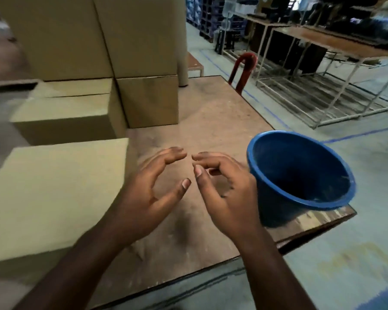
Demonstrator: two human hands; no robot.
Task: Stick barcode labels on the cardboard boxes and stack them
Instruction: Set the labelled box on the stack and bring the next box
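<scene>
Both bare forearms enter from the bottom edge, hands held above a worn brown platform [211, 121]. Left hand [148, 198]: fingers loosely curved, thumb out, holding nothing. Right hand [224, 193]: fingers curled inward a little more, thumb tip near the forefinger; whether anything small sits between them cannot be told. Fingertips of the 2 hands nearly meet, a small gap between them. No barcode label can be made out in either hand.

Just left of the left hand: nearest cardboard box [54, 193], plain top face up, resting on the platform's near-left part. Right of the right hand: blue plastic bucket [300, 175], tilted toward the camera, mouth open, interior dark, standing near the platform's right edge.

Behind the near box: second cardboard box [65, 113], lower, flap seam visible on top. To its right, a third cardboard box [150, 101] with larger stacked boxes [87, 34] above and behind, 2 side by side.

Further out: red handle [244, 68] at the platform's far edge. Grey floor with blue tape lines [363, 133]. Metal-framed tables [323, 63] at far right; dark stacked crates beyond, blurred.
</scene>
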